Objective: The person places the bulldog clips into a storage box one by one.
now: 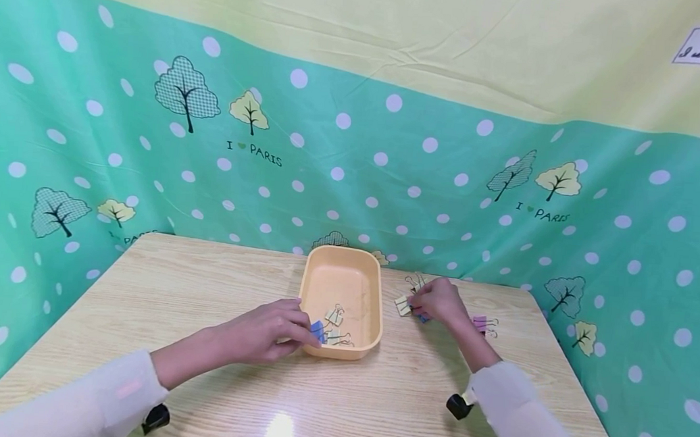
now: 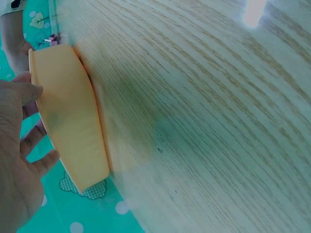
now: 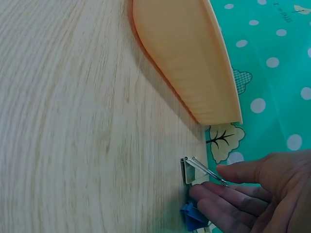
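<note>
Right hand [image 1: 440, 301] was the nearer to the pale clip [image 1: 403, 307], which sat on the surface [image 1: 221, 399] just left of its fingertips; thumb and fingers lay either side of the wire handle, apparently pinching it. The handle ran from clip body toward the palm. A blue clip [image 3: 194, 217] lay just beside. The tub [image 1: 340, 353], long axis pointing away from the person, stood farther left. Left hand [image 1: 281, 332] was at its near-left corner; its fingers' hold could not be told.
</note>
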A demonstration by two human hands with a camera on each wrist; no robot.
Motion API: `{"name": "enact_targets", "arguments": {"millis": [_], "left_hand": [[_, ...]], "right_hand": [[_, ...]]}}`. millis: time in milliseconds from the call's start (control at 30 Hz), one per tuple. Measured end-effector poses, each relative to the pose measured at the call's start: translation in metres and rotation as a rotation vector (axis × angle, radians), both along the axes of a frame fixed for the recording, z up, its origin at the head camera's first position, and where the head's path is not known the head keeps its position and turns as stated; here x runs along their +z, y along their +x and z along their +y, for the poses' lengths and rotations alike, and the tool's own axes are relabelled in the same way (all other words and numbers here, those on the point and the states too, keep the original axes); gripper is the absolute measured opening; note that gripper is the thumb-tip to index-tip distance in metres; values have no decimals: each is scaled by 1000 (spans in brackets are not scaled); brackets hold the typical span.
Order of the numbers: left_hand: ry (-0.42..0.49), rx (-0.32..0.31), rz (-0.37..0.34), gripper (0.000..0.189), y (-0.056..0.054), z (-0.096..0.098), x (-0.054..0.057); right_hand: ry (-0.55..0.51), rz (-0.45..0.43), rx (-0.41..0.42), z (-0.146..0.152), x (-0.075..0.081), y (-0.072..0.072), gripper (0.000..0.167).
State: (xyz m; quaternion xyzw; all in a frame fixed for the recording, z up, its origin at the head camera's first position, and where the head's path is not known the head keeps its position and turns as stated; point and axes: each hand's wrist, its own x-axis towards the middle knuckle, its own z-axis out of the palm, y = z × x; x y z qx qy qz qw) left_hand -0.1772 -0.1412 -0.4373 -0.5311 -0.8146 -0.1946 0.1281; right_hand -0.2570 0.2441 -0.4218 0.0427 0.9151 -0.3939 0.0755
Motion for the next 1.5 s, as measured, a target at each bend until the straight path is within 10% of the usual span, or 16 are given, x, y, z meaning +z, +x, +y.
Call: {"name": "enact_targets", "arguments": {"millis": [867,1500], "left_hand": [[11,2,-1,36,0,0,-1],[20,2,0,38,0,0,0]], "right_hand": [[-133,6,-4,-6,-5,-1,20],[-369,-145,-74,3,0,-4,29]]}}
